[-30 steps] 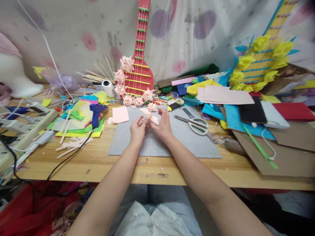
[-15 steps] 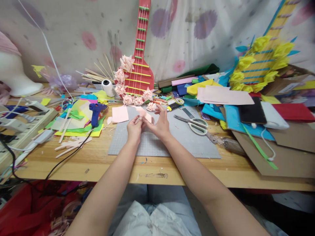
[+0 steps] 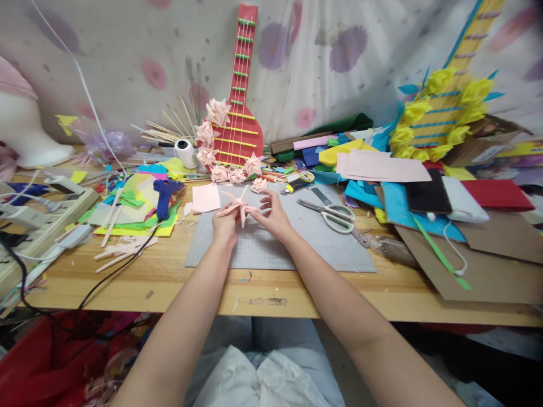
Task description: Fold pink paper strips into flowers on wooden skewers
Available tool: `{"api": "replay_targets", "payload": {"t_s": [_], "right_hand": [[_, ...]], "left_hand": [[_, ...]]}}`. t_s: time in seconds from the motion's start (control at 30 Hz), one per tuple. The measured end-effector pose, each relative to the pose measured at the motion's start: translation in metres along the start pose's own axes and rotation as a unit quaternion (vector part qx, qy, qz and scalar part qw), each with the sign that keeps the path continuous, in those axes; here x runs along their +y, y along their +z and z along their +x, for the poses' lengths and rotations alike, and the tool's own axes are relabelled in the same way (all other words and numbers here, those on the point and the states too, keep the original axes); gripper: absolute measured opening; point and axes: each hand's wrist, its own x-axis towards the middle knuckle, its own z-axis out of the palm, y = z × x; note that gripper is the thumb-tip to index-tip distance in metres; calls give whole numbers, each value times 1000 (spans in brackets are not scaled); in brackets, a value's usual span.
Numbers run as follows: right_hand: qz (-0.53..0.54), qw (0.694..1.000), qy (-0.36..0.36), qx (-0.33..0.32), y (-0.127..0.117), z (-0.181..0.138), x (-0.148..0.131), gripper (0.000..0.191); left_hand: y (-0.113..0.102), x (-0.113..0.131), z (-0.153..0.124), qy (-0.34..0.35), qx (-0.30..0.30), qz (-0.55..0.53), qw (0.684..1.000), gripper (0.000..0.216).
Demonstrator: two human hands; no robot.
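Above the grey cutting mat (image 3: 292, 254), 1 pink paper flower (image 3: 242, 208) is held in the left hand (image 3: 224, 228), whose fingers pinch it low, probably so its narrow petals are left free. The right hand's (image 3: 275, 217) thumb meets 1 petal, its other visible fingers parted; any hidden grip cannot be told. The scissors (image 3: 335, 216) lie on the mat's right side, likely for easy reach. Left of the mat, the glue gun (image 3: 164, 198) stands on coloured sheets (image 3: 170, 224), perhaps sparing the tabletop (image 3: 190, 294). Beyond the mat's far right sits a cardboard box (image 3: 481, 148), contents unclear.
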Motion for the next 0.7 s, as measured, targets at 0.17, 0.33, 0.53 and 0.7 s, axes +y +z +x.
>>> {"api": "replay_targets", "payload": {"t_s": [0.17,0.33,0.53,0.7], "right_hand": [[-9,998,29,-58,-3,-1,-5,54],[-8,996,17,-90,-5,-1,-1,37],[-33,994,39,-92,-2,0,1,26],[-45,994,53,-82,-4,-1,-3,25]], "left_hand": [[2,4,0,2,23,-35,999,20],[2,6,2,3,41,-46,998,25],[0,4,4,16,54,-45,997,33],[0,3,2,24,42,-23,999,33]]}}
